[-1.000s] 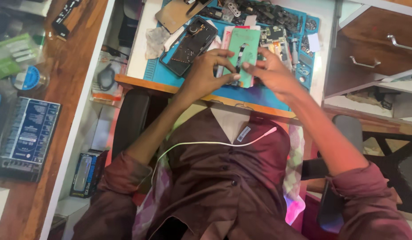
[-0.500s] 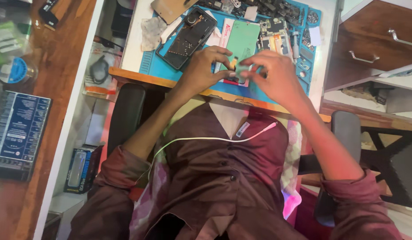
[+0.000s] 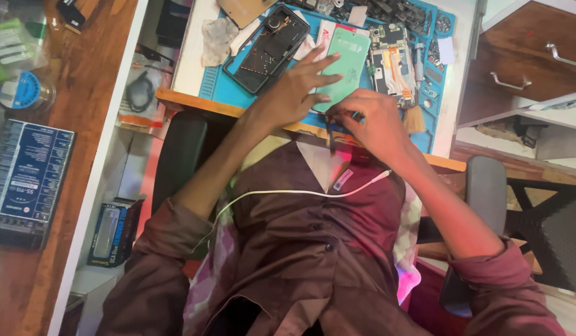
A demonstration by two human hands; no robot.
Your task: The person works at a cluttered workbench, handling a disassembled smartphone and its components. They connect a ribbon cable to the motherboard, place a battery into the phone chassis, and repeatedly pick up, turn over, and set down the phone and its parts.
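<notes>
My left hand (image 3: pixel 294 93) lay flat, fingers spread, pressing the pale green phone back panel (image 3: pixel 342 65) down on the blue work mat (image 3: pixel 216 84) near the table's front edge, so it would not slide. My right hand (image 3: pixel 372 121) had its fingers pinched shut on a thin dark tool (image 3: pixel 331 134) at the panel's lower end. The panel looked smooth and matte, with a bare circuit board (image 3: pixel 393 62) just beside it.
</notes>
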